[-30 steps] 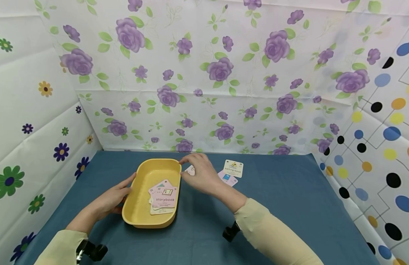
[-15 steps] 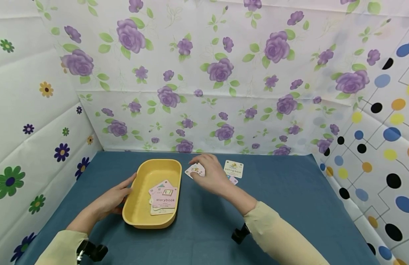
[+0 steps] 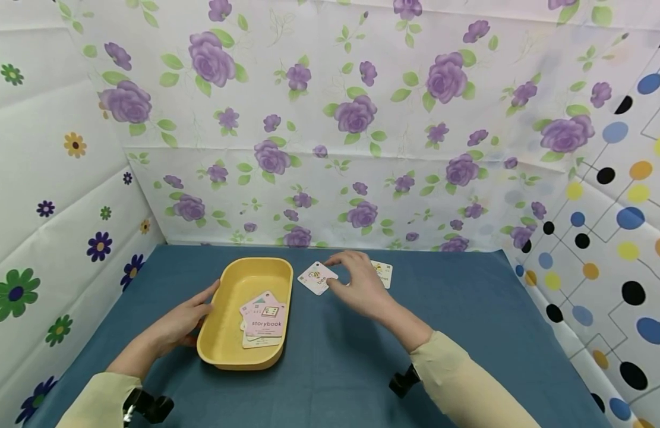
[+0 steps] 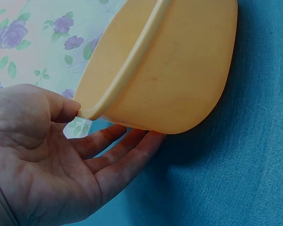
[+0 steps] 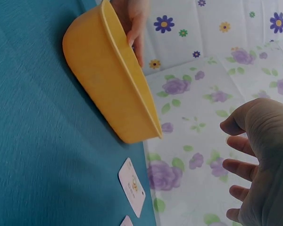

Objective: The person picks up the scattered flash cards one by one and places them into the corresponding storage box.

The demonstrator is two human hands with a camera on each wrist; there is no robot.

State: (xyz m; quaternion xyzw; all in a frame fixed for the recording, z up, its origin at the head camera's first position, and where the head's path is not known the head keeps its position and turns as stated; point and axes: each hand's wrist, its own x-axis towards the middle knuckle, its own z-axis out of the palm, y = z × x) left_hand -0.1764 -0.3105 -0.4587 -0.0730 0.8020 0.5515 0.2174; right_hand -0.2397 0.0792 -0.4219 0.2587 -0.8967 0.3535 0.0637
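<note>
Right hand shifted rightward, bee card clearer, boat card part-hidden

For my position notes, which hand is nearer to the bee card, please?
Right. In the head view, the right hand is at the right corner of the bee card; the left hand is farther, holding the yellow tray by its left side.

The head view is bright, softly shadowed on the worktop at lower centre; the wrist views look dimmer.
</note>
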